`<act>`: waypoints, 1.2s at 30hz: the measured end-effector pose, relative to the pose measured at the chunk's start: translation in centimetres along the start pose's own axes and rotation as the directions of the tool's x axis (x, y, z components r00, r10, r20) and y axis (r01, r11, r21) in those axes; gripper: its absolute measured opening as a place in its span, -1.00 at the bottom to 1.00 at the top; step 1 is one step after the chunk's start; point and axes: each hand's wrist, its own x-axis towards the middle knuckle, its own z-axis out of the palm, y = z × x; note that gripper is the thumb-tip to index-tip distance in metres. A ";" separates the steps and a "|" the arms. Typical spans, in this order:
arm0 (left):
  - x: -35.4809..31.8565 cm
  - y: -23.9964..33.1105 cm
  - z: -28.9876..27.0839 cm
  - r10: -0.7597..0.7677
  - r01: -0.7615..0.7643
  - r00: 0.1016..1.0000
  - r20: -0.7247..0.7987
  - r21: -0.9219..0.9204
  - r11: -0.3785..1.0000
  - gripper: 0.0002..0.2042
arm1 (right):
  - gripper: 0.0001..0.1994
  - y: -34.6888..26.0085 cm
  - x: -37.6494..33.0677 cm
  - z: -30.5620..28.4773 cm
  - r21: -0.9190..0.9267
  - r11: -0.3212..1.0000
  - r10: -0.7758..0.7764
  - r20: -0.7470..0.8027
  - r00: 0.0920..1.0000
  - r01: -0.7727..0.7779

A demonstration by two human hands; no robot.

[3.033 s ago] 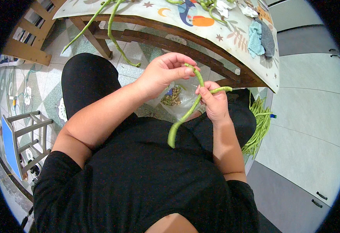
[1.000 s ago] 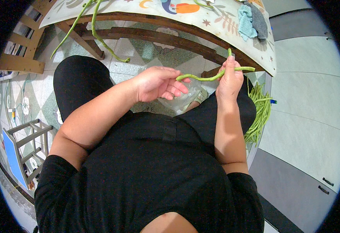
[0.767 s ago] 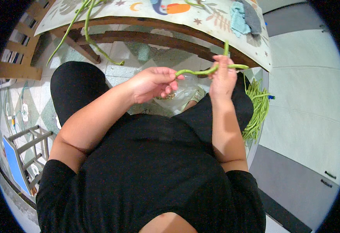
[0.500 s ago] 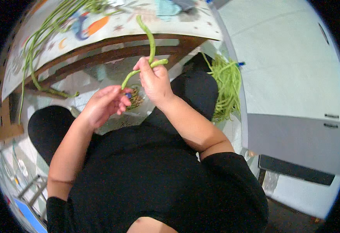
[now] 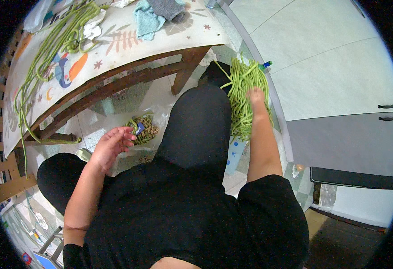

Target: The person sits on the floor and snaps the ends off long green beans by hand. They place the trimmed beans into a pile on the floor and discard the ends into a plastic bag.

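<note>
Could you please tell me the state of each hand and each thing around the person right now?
Left hand: open, empty, fingers curled above the scraps.
Right hand: reaching down into the bean pile, grip hidden.
Long bean pile: heaped loose on the floor.
Bag of bean scraps: open.
Long beans on table: uncut, sprawling, some hanging over the edge.
Cloths: crumpled.

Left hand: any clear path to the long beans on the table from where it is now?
Probably yes. The left hand hangs open and empty below the table edge, over the bag of trimmings; the long beans on the table lie up and forward, with nothing between but the edge.
</note>
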 end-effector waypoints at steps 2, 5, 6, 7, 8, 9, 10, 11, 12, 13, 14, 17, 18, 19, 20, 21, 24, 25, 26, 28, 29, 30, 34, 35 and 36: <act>0.1 -0.1 -0.1 -0.003 0.003 1.000 -0.010 -0.029 1.000 -0.70 | -0.79 1.8 -0.7 1.9 0.312 0.944 0.152 -0.119 0.981 -0.108; 0.7 0.0 0.2 -0.011 0.011 1.000 -0.006 -0.030 0.999 -0.70 | -0.77 5.1 0.4 2.2 0.054 0.998 0.052 -0.283 0.958 -0.038; 0.7 -0.1 0.2 -0.013 0.013 1.000 -0.008 -0.028 1.000 -0.70 | -0.75 5.8 0.9 2.4 -0.161 0.987 -0.063 -0.302 0.951 0.014; 0.8 -0.1 0.2 -0.013 0.012 1.000 -0.007 -0.027 1.000 -0.70 | -0.74 4.3 -0.1 2.1 -0.213 0.977 -0.057 -0.314 0.948 -0.012; 0.9 -0.1 0.2 -0.012 0.012 1.000 -0.006 -0.027 1.000 -0.70 | -0.73 2.6 -1.3 1.7 -0.264 0.964 -0.053 -0.325 0.944 -0.037; 1.0 -0.1 0.3 -0.021 0.021 1.000 -0.008 -0.022 1.000 -0.70 | -0.72 0.7 -2.6 0.6 -0.319 0.946 -0.053 -0.343 0.938 -0.063; 1.1 0.0 0.4 -0.030 0.029 0.999 -0.015 -0.018 0.999 -0.70 | -0.72 -0.2 -3.3 -0.2 -0.343 0.936 -0.039 -0.327 0.944 -0.080; 1.0 0.0 0.5 -0.037 0.036 0.999 -0.025 -0.016 0.999 -0.70 | -0.71 -1.1 -3.9 -0.8 -0.368 0.925 -0.027 -0.310 0.950 -0.094; 0.9 0.0 0.6 -0.041 0.041 0.999 -0.020 -0.009 0.999 -0.70 | -0.70 -2.1 -4.5 -0.9 -0.394 0.914 -0.020 -0.288 0.957 -0.099; 0.7 0.1 0.6 -0.039 0.039 0.999 -0.028 -0.006 0.999 -0.70 | -0.69 -3.1 -4.9 -1.0 -0.388 0.917 -0.020 -0.268 0.963 -0.089; 0.6 0.1 0.5 -0.035 0.035 0.999 -0.040 -0.005 0.999 -0.70 | -0.68 -3.7 -5.2 -1.4 -0.382 0.921 -0.023 -0.245 0.969 -0.075; 0.5 0.6 0.4 -0.044 0.045 0.998 -0.040 0.020 0.999 -0.74 | -0.70 -1.4 -2.6 -0.2 -0.073 0.964 -0.263 -0.384 0.885 0.254; 0.9 -0.1 -0.4 -0.021 0.021 1.000 -0.020 0.019 1.000 -0.77 | -0.72 -3.4 -3.1 0.0 0.076 0.941 -0.267 -0.435 0.860 0.330; 1.4 -0.9 -1.2 0.000 0.000 1.000 0.001 0.018 1.000 -0.79 | -0.75 -7.0 -4.1 0.0 0.170 0.921 -0.246 -0.441 0.863 0.349; 1.3 -0.9 -1.0 0.003 -0.004 0.999 -0.042 -0.018 1.000 -0.82 | -0.79 -11.1 -5.5 -0.2 0.263 0.896 -0.217 -0.445 0.869 0.359; 1.2 -0.9 -1.2 0.026 -0.026 0.999 -0.034 -0.002 1.000 -0.83 | -0.82 -15.0 -6.9 -0.2 0.301 0.845 -0.293 -0.429 0.854 0.441; 0.3 0.2 -1.1 0.086 -0.087 0.996 0.006 0.060 0.994 -0.86 | -0.87 -23.5 -11.1 1.0 0.414 0.645 -0.507 -0.397 0.765 0.642; 0.2 0.2 -1.2 0.111 -0.111 0.994 0.008 0.026 0.993 -0.87 | -0.88 -25.9 -11.9 2.1 0.454 0.555 -0.585 -0.383 0.715 0.697; 0.1 0.2 -1.5 0.135 -0.135 0.991 -0.001 -0.008 0.991 -0.87 | -0.89 -29.2 -14.3 2.8 0.447 0.489 -0.694 -0.321 0.644 0.749; 0.0 0.1 -1.7 0.165 -0.166 0.986 -0.013 -0.059 0.984 -0.84 | -0.90 -33.7 -17.3 4.5 0.327 0.413 -0.853 -0.189 0.487 0.850; 0.0 0.4 -1.6 0.168 -0.168 0.986 -0.015 -0.042 0.985 -0.83 | -0.91 -35.7 -18.6 5.3 0.311 0.358 -0.900 -0.135 0.414 0.880; -0.1 0.9 -1.4 0.169 -0.170 0.986 -0.010 -0.024 0.985 -0.83 | -0.90 -37.2 -19.2 6.3 0.312 0.384 -0.909 -0.036 0.414 0.869; -1.0 1.2 -2.2 0.211 -0.211 0.978 -0.009 0.004 0.978 -0.83 | -0.83 -44.0 -20.0 10.8 0.258 0.378 -0.925 0.061 0.376 0.889; -1.1 1.4 -2.1 0.216 -0.216 0.976 0.002 0.015 0.976 -0.83 | -0.81 -45.3 -19.5 11.6 0.220 0.422 -0.906 0.088 0.413 0.879; -1.1 1.2 -2.3 0.219 -0.219 0.976 -0.007 -0.001 0.976 -0.84 | -0.79 -46.8 -19.0 12.7 0.191 0.464 -0.886 0.113 0.450 0.865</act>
